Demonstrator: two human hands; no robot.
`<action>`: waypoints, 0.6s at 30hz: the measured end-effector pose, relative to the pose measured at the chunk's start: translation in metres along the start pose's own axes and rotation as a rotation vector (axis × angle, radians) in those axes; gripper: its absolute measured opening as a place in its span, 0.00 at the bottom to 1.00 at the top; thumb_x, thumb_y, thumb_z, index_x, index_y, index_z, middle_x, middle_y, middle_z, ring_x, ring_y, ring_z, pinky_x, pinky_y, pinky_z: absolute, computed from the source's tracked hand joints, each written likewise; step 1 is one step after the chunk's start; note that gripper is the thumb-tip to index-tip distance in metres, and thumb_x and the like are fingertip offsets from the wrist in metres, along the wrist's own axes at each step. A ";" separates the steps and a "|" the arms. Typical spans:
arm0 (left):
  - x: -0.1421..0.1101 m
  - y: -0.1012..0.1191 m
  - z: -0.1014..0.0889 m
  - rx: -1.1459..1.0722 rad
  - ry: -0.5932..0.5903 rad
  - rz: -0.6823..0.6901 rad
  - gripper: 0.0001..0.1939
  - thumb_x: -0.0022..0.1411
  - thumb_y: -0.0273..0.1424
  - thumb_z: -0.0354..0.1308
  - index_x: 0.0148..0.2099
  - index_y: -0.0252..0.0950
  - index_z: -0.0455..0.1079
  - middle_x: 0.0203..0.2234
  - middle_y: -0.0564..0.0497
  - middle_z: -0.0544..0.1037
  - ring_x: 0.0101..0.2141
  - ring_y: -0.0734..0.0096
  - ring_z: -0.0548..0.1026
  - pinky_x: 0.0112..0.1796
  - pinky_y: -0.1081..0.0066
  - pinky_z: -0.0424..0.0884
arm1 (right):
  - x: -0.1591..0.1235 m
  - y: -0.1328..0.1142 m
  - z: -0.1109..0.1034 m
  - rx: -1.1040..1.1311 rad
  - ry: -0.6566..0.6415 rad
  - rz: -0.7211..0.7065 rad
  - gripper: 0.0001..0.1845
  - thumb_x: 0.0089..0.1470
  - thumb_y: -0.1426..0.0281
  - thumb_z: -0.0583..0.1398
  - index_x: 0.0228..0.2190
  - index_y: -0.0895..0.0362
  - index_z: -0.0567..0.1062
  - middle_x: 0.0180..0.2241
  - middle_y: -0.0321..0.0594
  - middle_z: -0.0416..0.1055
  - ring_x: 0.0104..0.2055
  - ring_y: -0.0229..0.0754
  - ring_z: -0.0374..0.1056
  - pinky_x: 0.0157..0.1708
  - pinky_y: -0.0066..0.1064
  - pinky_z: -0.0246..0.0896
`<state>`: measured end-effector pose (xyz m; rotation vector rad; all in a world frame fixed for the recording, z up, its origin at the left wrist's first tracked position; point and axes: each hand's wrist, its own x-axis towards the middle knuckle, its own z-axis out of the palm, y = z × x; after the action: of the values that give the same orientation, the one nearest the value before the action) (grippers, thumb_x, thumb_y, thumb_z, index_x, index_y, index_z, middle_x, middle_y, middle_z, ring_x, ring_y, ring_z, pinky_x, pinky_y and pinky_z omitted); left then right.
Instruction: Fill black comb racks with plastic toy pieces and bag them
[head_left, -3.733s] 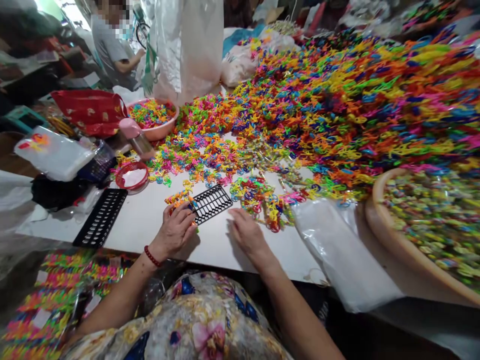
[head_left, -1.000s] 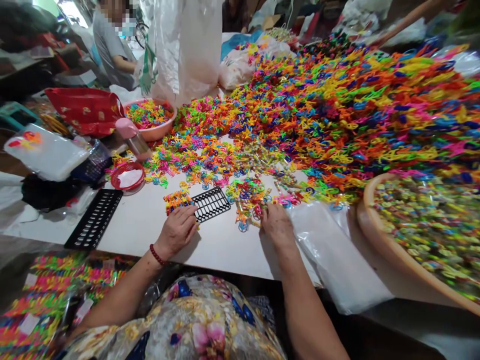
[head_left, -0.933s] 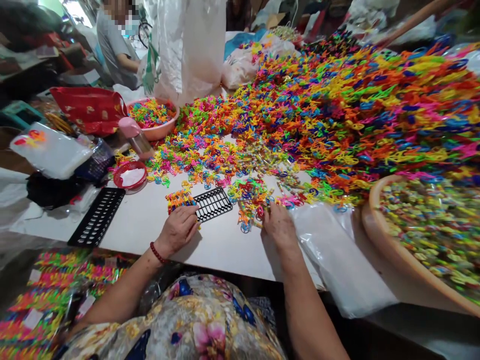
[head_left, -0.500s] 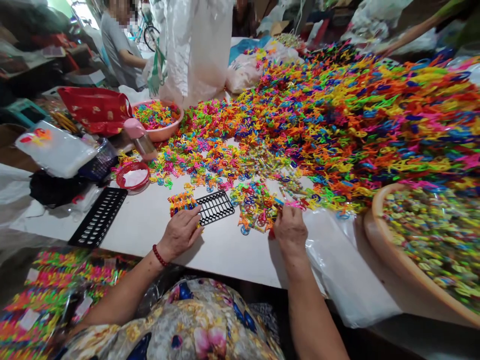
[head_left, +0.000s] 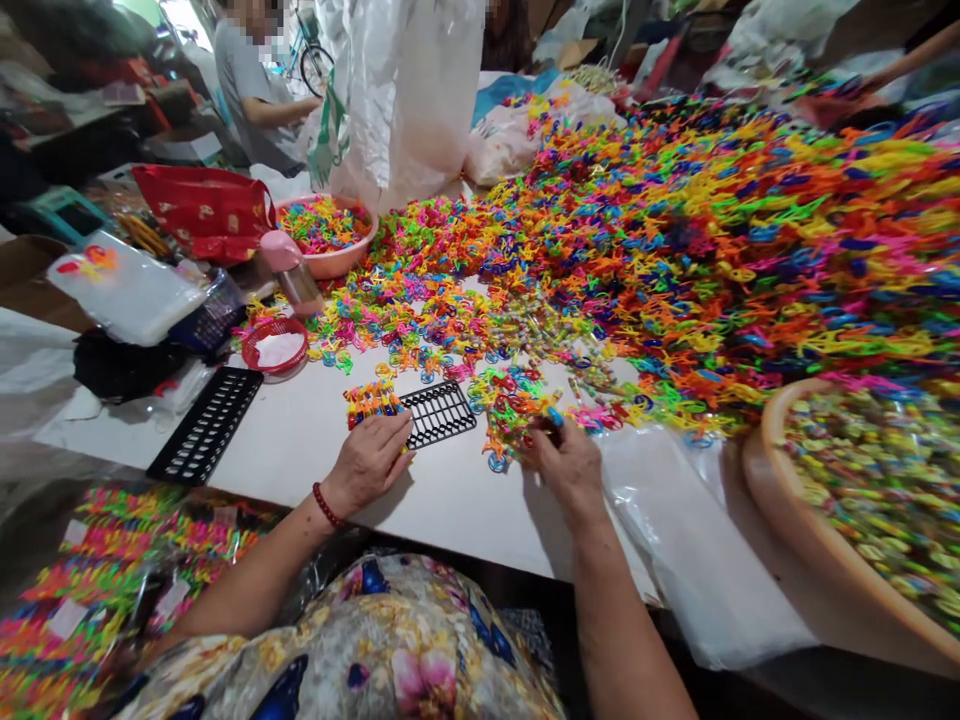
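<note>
My left hand point(head_left: 373, 455) lies over the left end of a small black plastic rack point(head_left: 442, 415), fingers across it and thumb by its near edge. A row of small coloured plastic pieces point(head_left: 373, 400) stands in that end; the slots on the right are bare. My right hand point(head_left: 570, 460) is closed at the right side of a small heap of mixed plastic pieces point(head_left: 510, 400). Between its thumb and fingers shows a small blue plastic piece point(head_left: 553, 414), its exact kind unclear. My palm hides part of the heap.
A huge pile of coloured plastic pieces point(head_left: 712, 250) covers the table's right and back. At right stands a large tub point(head_left: 769, 430) of small parts, beside a clear plastic bag point(head_left: 690, 540). Leftward are a longer black rack point(head_left: 204, 425), a red basket point(head_left: 255, 358) and a bottle point(head_left: 300, 285).
My right hand has shifted slightly left and turned, with the blue piece now between its fingers. My left hand stays on the rack. The whole view has shifted a little.
</note>
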<state>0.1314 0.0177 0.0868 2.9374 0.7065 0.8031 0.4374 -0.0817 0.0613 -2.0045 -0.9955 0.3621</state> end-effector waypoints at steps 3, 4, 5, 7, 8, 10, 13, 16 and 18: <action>0.000 -0.001 0.000 0.005 -0.019 -0.004 0.26 0.67 0.30 0.52 0.66 0.34 0.58 0.58 0.39 0.71 0.53 0.57 0.72 0.53 0.55 0.68 | -0.017 -0.021 0.025 0.335 -0.205 0.090 0.21 0.49 0.54 0.62 0.34 0.59 0.77 0.28 0.40 0.74 0.29 0.42 0.68 0.30 0.34 0.64; 0.001 -0.001 -0.001 0.012 -0.026 -0.008 0.27 0.68 0.31 0.52 0.67 0.33 0.56 0.58 0.39 0.70 0.53 0.57 0.72 0.53 0.55 0.68 | -0.021 -0.029 0.032 0.408 -0.266 0.094 0.21 0.49 0.53 0.63 0.34 0.59 0.77 0.29 0.40 0.74 0.29 0.41 0.67 0.30 0.34 0.65; 0.001 -0.001 -0.001 0.016 -0.032 -0.011 0.29 0.68 0.31 0.51 0.69 0.33 0.53 0.59 0.38 0.70 0.54 0.56 0.71 0.53 0.55 0.68 | -0.025 -0.035 0.039 0.464 -0.320 0.089 0.21 0.49 0.53 0.63 0.34 0.59 0.78 0.29 0.40 0.74 0.29 0.40 0.66 0.30 0.33 0.65; 0.002 -0.001 -0.002 0.016 -0.036 -0.018 0.33 0.68 0.32 0.51 0.71 0.32 0.46 0.58 0.37 0.70 0.54 0.56 0.71 0.53 0.55 0.68 | -0.030 -0.047 0.051 0.540 -0.409 0.069 0.21 0.51 0.53 0.62 0.35 0.58 0.78 0.30 0.39 0.74 0.29 0.39 0.65 0.30 0.31 0.64; 0.002 -0.001 -0.002 0.009 -0.032 -0.019 0.35 0.68 0.32 0.51 0.71 0.32 0.43 0.58 0.37 0.70 0.54 0.56 0.71 0.53 0.55 0.68 | -0.032 -0.052 0.057 0.570 -0.435 0.061 0.20 0.52 0.53 0.62 0.36 0.58 0.77 0.31 0.39 0.74 0.30 0.38 0.66 0.30 0.31 0.64; 0.002 -0.001 -0.002 -0.013 -0.013 -0.017 0.37 0.68 0.32 0.52 0.72 0.31 0.39 0.57 0.36 0.71 0.53 0.57 0.72 0.53 0.55 0.69 | -0.035 -0.059 0.069 0.611 -0.481 0.044 0.19 0.51 0.54 0.63 0.36 0.57 0.76 0.30 0.37 0.73 0.30 0.38 0.66 0.30 0.30 0.64; 0.003 -0.001 -0.002 -0.039 -0.001 -0.014 0.38 0.68 0.32 0.52 0.72 0.31 0.36 0.58 0.37 0.70 0.55 0.58 0.71 0.55 0.55 0.68 | -0.040 -0.067 0.089 0.590 -0.551 -0.015 0.16 0.51 0.57 0.63 0.34 0.56 0.74 0.29 0.37 0.72 0.30 0.39 0.67 0.31 0.30 0.64; 0.002 -0.001 -0.003 -0.051 -0.010 -0.019 0.38 0.69 0.32 0.51 0.73 0.32 0.36 0.59 0.36 0.69 0.58 0.57 0.69 0.56 0.55 0.67 | -0.045 -0.073 0.107 0.533 -0.575 -0.113 0.13 0.53 0.60 0.61 0.34 0.57 0.75 0.32 0.39 0.74 0.32 0.41 0.68 0.33 0.32 0.65; 0.002 -0.001 -0.004 -0.056 -0.008 -0.019 0.38 0.69 0.32 0.50 0.73 0.32 0.36 0.60 0.36 0.68 0.59 0.57 0.68 0.56 0.54 0.67 | -0.047 -0.075 0.116 0.487 -0.567 -0.181 0.12 0.55 0.61 0.59 0.34 0.57 0.75 0.32 0.39 0.74 0.32 0.41 0.67 0.33 0.32 0.65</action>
<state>0.1310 0.0190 0.0909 2.8782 0.6993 0.7960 0.3024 -0.0277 0.0466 -1.3799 -1.2704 1.0044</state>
